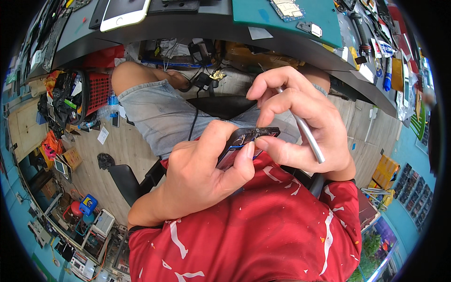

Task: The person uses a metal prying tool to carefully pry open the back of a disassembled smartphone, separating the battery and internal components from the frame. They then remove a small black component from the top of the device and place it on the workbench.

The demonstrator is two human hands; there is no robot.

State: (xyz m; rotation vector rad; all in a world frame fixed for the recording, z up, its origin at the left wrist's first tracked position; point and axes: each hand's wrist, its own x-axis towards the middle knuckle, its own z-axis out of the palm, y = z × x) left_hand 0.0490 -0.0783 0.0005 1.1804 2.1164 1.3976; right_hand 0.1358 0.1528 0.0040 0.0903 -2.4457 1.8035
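Observation:
My left hand (202, 164) is closed round a dark smartphone (237, 141), held tilted edge-up above my lap. Its casing looks opened on the side toward me, with small inner parts and a bit of blue showing; much of it is hidden by my fingers. The thumb and a fingertip of my right hand (305, 122) pinch at the phone's upper edge. Tucked through the fingers of that same hand is a slim silver metal tool (307, 138), its thin dark tip pointing up and away. What the pinch holds is too small to make out.
Ahead is a dark workbench (188, 23) with a white phone (124, 14), and a green mat (253, 14) bearing a circuit board (287, 9). A red basket (97, 94) of odds and ends stands at left. A chair armrest (124, 183) is beside me.

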